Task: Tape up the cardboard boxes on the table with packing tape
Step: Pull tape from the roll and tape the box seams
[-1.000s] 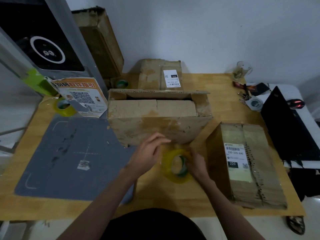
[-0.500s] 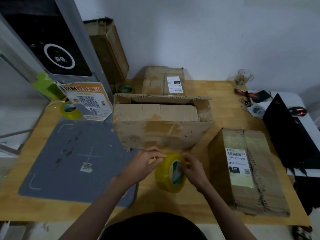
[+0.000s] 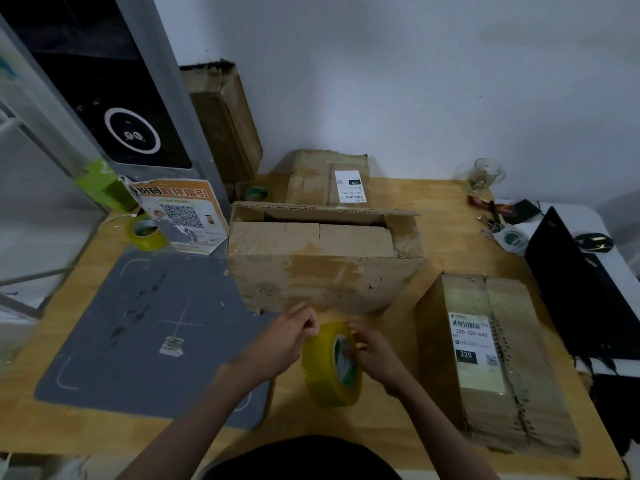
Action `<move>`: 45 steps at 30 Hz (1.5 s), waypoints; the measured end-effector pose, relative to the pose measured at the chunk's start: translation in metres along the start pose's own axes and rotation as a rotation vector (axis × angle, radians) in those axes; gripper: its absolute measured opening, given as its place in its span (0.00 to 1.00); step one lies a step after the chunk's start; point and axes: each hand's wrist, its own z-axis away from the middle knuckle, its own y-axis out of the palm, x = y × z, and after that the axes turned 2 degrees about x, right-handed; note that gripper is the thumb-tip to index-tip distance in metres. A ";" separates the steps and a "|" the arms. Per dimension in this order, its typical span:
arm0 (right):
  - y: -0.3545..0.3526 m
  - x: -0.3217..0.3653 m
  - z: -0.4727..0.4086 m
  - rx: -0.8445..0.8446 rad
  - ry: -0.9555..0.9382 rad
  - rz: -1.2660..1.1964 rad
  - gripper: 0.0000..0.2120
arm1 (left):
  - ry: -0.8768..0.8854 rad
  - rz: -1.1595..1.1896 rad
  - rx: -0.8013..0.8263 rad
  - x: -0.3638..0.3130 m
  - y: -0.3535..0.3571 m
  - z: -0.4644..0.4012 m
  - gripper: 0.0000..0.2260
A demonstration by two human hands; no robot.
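Observation:
A yellow roll of packing tape (image 3: 329, 370) stands on edge above the wooden table (image 3: 415, 420), held between both hands. My left hand (image 3: 282, 344) pinches its upper left rim with curled fingers. My right hand (image 3: 375, 356) grips its right side, fingers at the core. Just behind them sits a large worn cardboard box (image 3: 322, 268) with its back flap up and inner flaps folded down. A sealed box with a shipping label (image 3: 491, 362) lies to the right. A smaller labelled box (image 3: 329, 178) stands at the back.
A grey mat (image 3: 138, 327) covers the table's left part. Another yellow tape roll (image 3: 147, 232) and an orange QR sign (image 3: 180, 216) stand at the back left, a green-cored roll (image 3: 256, 193) behind the big box. A black laptop (image 3: 581, 292), keys and a glass (image 3: 485, 173) sit at right.
The tape roll has been lifted from lying flat on the table to standing on edge between both hands, and my left hand has closed onto its rim.

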 end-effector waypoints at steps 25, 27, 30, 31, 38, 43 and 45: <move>0.040 0.037 0.010 0.089 0.045 -0.355 0.10 | -0.136 -0.096 0.084 -0.014 -0.039 -0.027 0.07; 0.045 0.041 0.010 0.120 0.070 -0.386 0.14 | -0.198 -0.048 0.037 -0.008 -0.042 -0.028 0.12; 0.051 0.047 0.017 0.154 0.114 -0.445 0.24 | -0.277 0.038 -0.030 -0.003 -0.042 -0.024 0.15; 0.052 0.047 0.020 0.160 0.122 -0.458 0.24 | -0.302 0.075 -0.036 -0.002 -0.042 -0.022 0.15; 0.060 0.054 0.041 0.230 0.180 -0.507 0.19 | -0.367 0.135 0.063 0.010 -0.049 -0.009 0.11; 0.066 0.060 0.045 0.247 0.246 -0.497 0.14 | -0.374 0.041 0.169 0.007 -0.044 -0.002 0.13; 0.065 0.066 0.047 0.259 0.277 -0.484 0.23 | -0.375 0.062 0.202 0.003 -0.042 0.001 0.13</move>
